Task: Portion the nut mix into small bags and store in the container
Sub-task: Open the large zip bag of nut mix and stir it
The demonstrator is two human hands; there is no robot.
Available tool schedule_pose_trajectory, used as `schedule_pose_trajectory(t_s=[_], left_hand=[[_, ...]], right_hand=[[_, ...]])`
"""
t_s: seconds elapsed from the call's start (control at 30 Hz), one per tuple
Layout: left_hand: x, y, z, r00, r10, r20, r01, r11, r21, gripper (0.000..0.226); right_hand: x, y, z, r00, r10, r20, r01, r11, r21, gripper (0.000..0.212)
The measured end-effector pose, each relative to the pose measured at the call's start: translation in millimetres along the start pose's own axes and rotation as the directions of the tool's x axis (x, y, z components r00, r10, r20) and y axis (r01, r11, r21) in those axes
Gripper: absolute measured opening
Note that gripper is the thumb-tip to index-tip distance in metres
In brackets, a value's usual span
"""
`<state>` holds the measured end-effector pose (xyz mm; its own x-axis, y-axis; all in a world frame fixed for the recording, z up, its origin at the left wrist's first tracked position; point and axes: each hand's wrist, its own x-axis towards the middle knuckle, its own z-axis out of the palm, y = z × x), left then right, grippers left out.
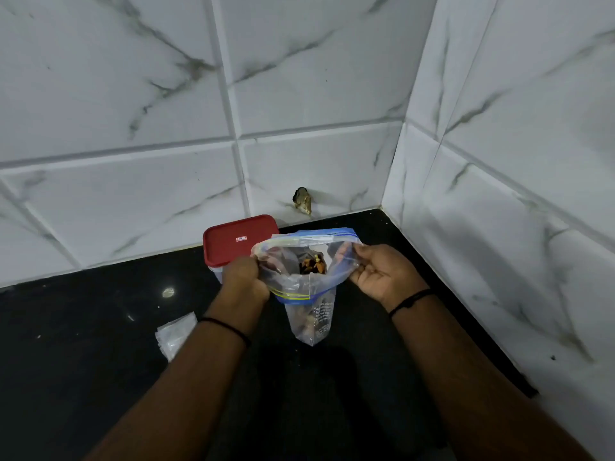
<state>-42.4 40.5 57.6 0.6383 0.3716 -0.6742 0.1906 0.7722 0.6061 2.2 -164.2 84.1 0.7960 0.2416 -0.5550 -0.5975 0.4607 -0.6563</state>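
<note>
A clear zip bag with a blue and yellow seal strip hangs above the black counter, its mouth pulled wide. Nut mix shows inside through the opening. My left hand grips the left rim of the bag. My right hand pinches the right rim, palm turned up. Behind the bag stands the container with a red lid, lid on. A stack of small clear bags lies on the counter left of my left forearm.
White marble-look tiled walls meet in a corner at the back right. A small chipped hole sits low in the back wall. The counter runs left and toward me.
</note>
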Motion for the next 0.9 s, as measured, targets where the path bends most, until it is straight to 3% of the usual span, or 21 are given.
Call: schedule_pose_trajectory(t_s=[0.1,0.23,0.37,0.57,0.67,0.73,0.8,0.9], left_hand=[[-6,20,-2,0.999,-0.039,-0.038,0.042,0.996,0.077,0.036],[-14,33,-7,0.991,-0.123,0.045,0.102,0.942,0.319,0.044],[-5,28,-11,0.974,-0.208,0.085,0.145,0.871,0.470,0.034],[-3,19,-15,0.941,-0.254,0.224,0.130,0.881,0.454,0.031],[-12,13,-5,0.925,-0.254,0.282,0.095,0.874,0.477,0.026],[-17,8,1,0.923,-0.246,0.296,0.065,0.858,0.510,0.028],[-18,4,3,0.916,-0.250,0.315,0.042,0.839,0.542,0.027],[-14,1,3,0.912,-0.236,0.335,0.003,0.821,0.571,0.019]], right_hand=[[-6,0,-12,0.997,0.074,-0.029,-0.072,0.996,0.051,0.024],[-10,3,-22,0.975,0.212,-0.059,-0.218,0.970,-0.112,0.033],[-8,6,-28,0.971,0.217,-0.100,-0.238,0.922,-0.305,0.046],[-6,13,-59,0.958,0.170,-0.230,-0.284,0.652,-0.703,0.036],[-5,15,-67,0.978,0.033,-0.205,-0.190,0.543,-0.818,0.025],[-6,13,-65,0.983,-0.152,-0.107,-0.052,0.330,-0.943,0.021],[-13,14,-55,0.941,-0.316,0.123,0.152,0.069,-0.986,0.022],[-20,29,-35,0.864,-0.322,0.388,0.389,-0.064,-0.919,0.026]])
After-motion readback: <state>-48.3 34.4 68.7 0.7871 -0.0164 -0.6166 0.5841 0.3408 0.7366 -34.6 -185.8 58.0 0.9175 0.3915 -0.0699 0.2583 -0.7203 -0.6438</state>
